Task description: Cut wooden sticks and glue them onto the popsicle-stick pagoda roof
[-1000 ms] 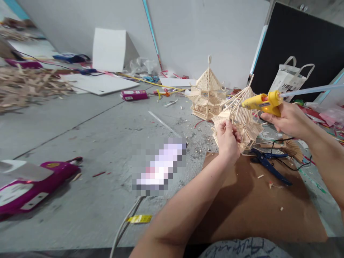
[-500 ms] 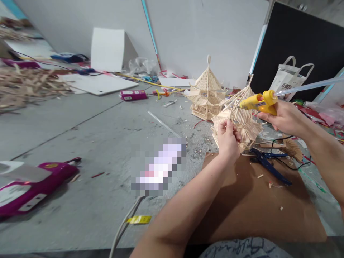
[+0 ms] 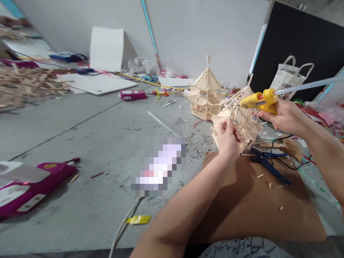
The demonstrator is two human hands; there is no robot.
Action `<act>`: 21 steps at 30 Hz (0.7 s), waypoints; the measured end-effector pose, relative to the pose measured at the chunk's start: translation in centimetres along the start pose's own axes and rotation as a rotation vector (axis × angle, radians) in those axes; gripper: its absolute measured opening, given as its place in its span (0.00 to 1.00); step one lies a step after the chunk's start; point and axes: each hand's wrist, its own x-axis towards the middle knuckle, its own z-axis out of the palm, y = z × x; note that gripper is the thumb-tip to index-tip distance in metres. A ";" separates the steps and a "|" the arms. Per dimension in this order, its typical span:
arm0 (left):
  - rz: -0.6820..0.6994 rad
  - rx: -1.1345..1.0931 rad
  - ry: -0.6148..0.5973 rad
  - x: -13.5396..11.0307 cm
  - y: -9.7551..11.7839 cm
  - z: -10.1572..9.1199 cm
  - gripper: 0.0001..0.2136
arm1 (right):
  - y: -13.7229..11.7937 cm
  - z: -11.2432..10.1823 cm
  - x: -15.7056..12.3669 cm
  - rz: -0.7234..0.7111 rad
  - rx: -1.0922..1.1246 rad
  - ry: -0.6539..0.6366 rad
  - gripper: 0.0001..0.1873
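A small pavilion model (image 3: 243, 116) built of thin wooden sticks stands in front of me, its pointed roof partly framed with slanting sticks. My left hand (image 3: 228, 138) is pinched at the near side of that roof, on what looks like a thin wooden stick (image 3: 230, 114); the fingertips partly hide it. In my right hand (image 3: 286, 116) is a yellow glue gun (image 3: 259, 101), with a long clear glue stick (image 3: 309, 86) coming out of its back. The gun's nozzle points left, at the upper roof sticks. Whether it touches them I cannot tell.
A second stick pavilion (image 3: 206, 89) stands behind. Blue cutters (image 3: 268, 165) and a small brown fan (image 3: 291, 148) lie right, by a brown board (image 3: 258, 208). Left are a blurred-out phone-like object (image 3: 161, 166) with a cable (image 3: 123, 225), and a purple-and-white device (image 3: 34, 186).
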 end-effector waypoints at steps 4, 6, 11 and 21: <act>0.001 0.000 0.001 0.0 0.1 0.0 0.10 | -0.1 0.1 0.0 0.003 -0.003 -0.008 0.23; 0.002 -0.003 -0.006 0.0 0.1 0.1 0.10 | -0.1 0.1 -0.1 -0.006 0.003 -0.019 0.21; 0.005 -0.003 -0.002 0.1 0.1 0.1 0.10 | 0.0 0.4 -0.6 -0.056 0.019 -0.039 0.19; 0.012 -0.008 -0.011 0.0 0.1 0.0 0.11 | 0.2 0.3 -0.1 -0.003 0.004 0.007 0.20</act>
